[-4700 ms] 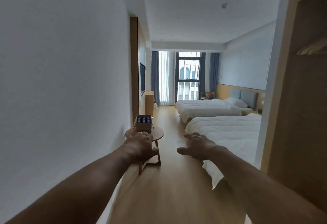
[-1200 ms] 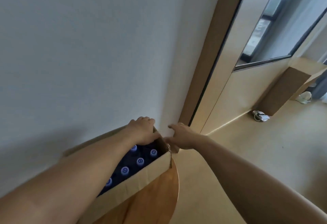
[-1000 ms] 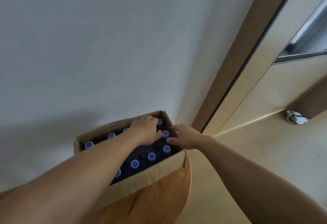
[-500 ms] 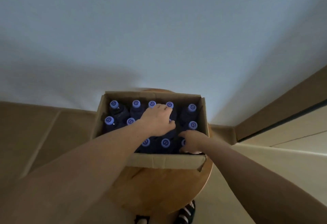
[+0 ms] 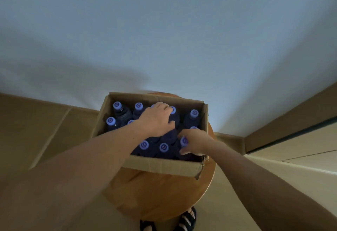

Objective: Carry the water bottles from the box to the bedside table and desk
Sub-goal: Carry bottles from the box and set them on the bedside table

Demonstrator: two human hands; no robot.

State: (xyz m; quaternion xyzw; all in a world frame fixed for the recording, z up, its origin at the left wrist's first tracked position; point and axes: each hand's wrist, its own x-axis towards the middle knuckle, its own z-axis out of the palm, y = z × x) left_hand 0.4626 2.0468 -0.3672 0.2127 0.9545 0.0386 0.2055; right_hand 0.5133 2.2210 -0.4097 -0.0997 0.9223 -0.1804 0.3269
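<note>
Dark water bottles (image 5: 117, 105) with pale purple caps stand upright in rows inside an open cardboard box (image 5: 160, 167), which sits on a round wooden worktop (image 5: 164, 194) against a plain pale wall (image 5: 164, 39). The right hand (image 5: 196, 142) has its grip closed round the neck of the front-right bottle (image 5: 184, 141), while the left hand (image 5: 156, 121) lies over the back-row tops with fingers curled down; whether its grip holds one cannot be told. Below the worktop's near edge, two feet in dark strapped sandals (image 5: 186, 219) show.
</note>
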